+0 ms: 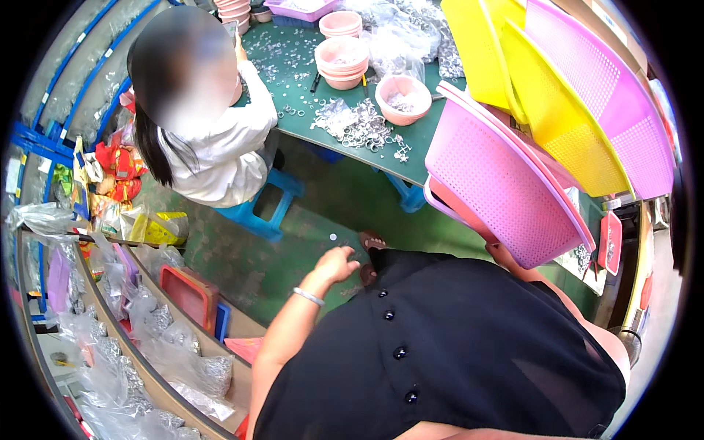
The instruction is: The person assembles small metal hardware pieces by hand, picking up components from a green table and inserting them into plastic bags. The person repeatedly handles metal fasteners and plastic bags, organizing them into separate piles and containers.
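My left hand (336, 265) hangs over the green floor with nothing in it, its fingers loosely bent and apart. A bracelet (309, 296) circles that wrist. On the right, my right hand (503, 254) grips the lower edge of a tilted stack of perforated plastic baskets; its fingers are partly hidden behind them. The front basket (499, 176) is pink-purple, and a redder basket (463, 207) shows beneath it. Behind this stack stand big yellow baskets (587, 128) and a lilac basket (594, 62), close to the held ones.
A co-worker (213, 165) in white sits on a blue stool (273, 209) at a green table (293, 121). Metal rings (359, 125) and pink bowls (403, 99) lie on it. Shelves at left hold bagged metal parts (158, 323) and a red tray (189, 297).
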The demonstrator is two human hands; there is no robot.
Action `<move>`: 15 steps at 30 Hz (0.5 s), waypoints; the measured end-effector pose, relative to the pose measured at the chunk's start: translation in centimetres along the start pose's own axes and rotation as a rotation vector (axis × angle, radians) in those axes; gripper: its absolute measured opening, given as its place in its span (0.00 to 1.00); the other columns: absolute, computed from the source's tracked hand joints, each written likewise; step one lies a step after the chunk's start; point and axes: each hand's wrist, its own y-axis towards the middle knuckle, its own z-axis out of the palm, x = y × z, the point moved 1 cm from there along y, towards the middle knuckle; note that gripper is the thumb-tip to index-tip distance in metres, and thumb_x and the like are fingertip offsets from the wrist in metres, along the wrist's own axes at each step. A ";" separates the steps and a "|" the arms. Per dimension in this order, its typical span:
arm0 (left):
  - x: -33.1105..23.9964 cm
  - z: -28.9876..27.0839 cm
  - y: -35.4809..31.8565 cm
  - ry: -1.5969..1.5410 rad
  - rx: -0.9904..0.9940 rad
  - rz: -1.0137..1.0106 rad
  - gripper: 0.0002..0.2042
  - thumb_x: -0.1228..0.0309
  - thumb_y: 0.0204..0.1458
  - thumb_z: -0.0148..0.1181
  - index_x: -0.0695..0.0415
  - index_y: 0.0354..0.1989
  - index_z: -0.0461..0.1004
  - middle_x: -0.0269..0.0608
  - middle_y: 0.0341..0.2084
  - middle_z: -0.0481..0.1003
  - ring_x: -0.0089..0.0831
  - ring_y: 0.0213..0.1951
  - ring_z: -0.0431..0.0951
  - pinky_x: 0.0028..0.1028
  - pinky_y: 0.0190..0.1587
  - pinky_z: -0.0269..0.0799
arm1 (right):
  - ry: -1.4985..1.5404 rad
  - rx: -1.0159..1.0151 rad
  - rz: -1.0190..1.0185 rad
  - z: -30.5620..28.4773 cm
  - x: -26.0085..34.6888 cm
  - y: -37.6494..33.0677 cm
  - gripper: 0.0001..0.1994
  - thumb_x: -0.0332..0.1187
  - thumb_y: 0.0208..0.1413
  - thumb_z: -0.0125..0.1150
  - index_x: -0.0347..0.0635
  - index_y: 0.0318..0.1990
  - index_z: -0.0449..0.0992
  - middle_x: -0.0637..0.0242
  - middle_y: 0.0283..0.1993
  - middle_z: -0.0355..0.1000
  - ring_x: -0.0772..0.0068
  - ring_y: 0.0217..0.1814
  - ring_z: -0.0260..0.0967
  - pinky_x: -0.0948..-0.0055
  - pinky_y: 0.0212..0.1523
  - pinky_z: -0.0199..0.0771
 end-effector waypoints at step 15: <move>20.3 -8.7 -2.2 -0.380 -0.124 -0.007 0.25 0.64 0.46 0.60 0.63 0.52 0.65 0.47 0.32 0.75 0.34 0.36 0.76 0.29 0.41 0.70 | -0.184 0.421 0.297 12.4 5.8 -1.9 0.16 0.44 0.43 0.52 0.44 0.31 0.79 0.57 0.37 0.74 0.54 0.38 0.71 0.61 0.40 0.71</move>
